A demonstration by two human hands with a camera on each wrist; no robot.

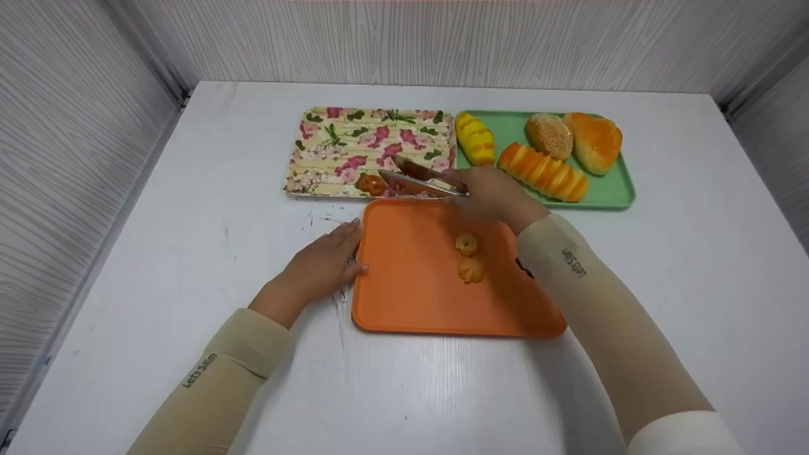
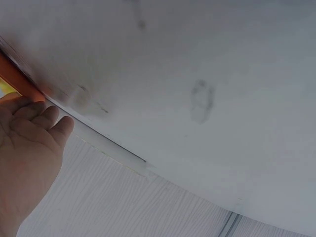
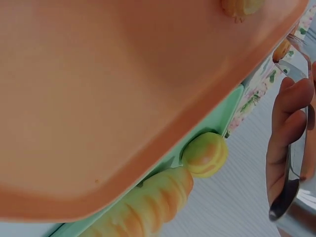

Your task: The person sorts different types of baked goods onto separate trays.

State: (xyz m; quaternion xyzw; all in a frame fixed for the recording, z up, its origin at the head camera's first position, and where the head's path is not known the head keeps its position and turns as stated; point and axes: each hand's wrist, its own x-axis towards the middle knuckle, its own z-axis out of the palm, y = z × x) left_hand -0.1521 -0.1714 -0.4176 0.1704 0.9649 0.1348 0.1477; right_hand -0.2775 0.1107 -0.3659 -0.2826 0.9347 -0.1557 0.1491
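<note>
My right hand [image 1: 493, 193] grips metal tongs [image 1: 425, 184] above the front edge of the floral tray [image 1: 341, 129]. The tongs' arms stand apart, their tips beside a small brown pretzel-shaped cookie [image 1: 371, 184] lying on that tray. In the right wrist view, curled fingers [image 3: 291, 106] wrap the tongs [image 3: 296, 153]; whether the tips touch the cookie, I cannot tell. My left hand [image 1: 319, 268] rests against the left edge of the orange tray [image 1: 404, 297], fingers extended. Two small golden cookies, one ring-shaped [image 1: 466, 244] and one ridged [image 1: 470, 270], lie on the orange tray.
Right of the floral tray, a green tray [image 1: 610, 196] bears a yellow roll [image 1: 475, 139], a sliced-looking loaf [image 1: 542, 172], a seeded bun [image 1: 548, 135] and a golden bread [image 1: 594, 142]. Wood-grained panels [image 1: 411, 44] border the white table [image 1: 215, 189] at the back and sides.
</note>
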